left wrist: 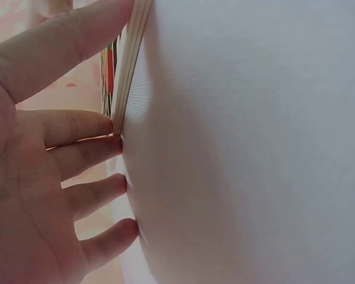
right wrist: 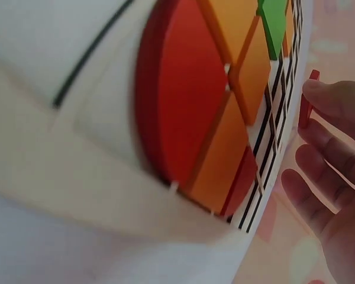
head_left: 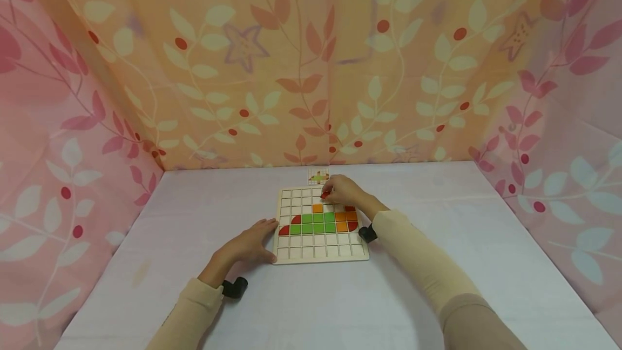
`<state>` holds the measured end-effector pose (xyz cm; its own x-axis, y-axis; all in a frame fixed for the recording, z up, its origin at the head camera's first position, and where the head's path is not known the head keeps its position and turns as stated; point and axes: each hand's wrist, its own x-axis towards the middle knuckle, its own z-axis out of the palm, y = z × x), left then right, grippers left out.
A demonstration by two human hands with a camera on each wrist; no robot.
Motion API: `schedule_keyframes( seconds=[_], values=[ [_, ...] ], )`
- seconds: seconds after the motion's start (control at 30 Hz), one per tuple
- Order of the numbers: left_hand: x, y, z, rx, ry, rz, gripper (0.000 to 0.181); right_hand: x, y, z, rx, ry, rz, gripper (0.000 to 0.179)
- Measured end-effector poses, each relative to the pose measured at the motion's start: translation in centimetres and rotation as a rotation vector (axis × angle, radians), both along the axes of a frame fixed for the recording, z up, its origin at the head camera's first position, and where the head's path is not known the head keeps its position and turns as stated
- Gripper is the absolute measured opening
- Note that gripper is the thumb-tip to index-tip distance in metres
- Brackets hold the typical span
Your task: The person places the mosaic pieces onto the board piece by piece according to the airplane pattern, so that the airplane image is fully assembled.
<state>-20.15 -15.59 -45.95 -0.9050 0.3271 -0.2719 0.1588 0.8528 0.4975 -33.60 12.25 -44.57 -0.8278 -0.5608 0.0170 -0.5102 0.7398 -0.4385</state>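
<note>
A wooden grid board [head_left: 320, 253] lies on the table, bearing green square tiles [head_left: 318, 223], orange tiles [head_left: 317, 208] and red rounded tiles [head_left: 284, 230]. Over its far part, my right hand [head_left: 344, 190] pinches a red tile [right wrist: 308, 100] between thumb and finger, held above the board in the right wrist view. My left hand [head_left: 250, 243] spreads along the board's left side. In the left wrist view its thumb and a finger touch the board's edge [left wrist: 130, 65], while the other fingertips rest on the tablecloth.
Just beyond the board lies a small pattern card [head_left: 318, 176] with a coloured grid picture. White cloth [head_left: 194, 204] covers the table. Floral curtains [head_left: 311, 69] stand at the back and both sides. A black wrist camera [head_left: 235, 288] sits at the left wrist.
</note>
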Motion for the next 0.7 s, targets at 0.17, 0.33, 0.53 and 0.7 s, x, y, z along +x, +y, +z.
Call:
schedule_keyframes(
  seconds=[0.17, 0.33, 0.53, 0.7],
  values=[
    [0.0, -0.1, 0.0, 0.002, -0.002, -0.004, 0.091, 0.1, -0.8, -0.2, 0.001, -0.022, 0.012, 0.019],
    [-0.1, -0.1, 0.0, 0.003, 0.0, 0.003, 0.092, 0.2, -1.5, -0.3, 0.038, -0.01, 0.023, 0.019],
    [-0.1, 0.0, 0.0, -0.009, 0.006, 0.001, 0.092, 0.2, -2.0, -0.5, 0.063, 0.025, 0.063, 0.015],
    [0.0, 0.1, 0.1, -0.002, 0.005, 0.005, 0.093, -0.1, -2.3, -0.7, 0.098, 0.051, 0.091, 0.014]
  ],
)
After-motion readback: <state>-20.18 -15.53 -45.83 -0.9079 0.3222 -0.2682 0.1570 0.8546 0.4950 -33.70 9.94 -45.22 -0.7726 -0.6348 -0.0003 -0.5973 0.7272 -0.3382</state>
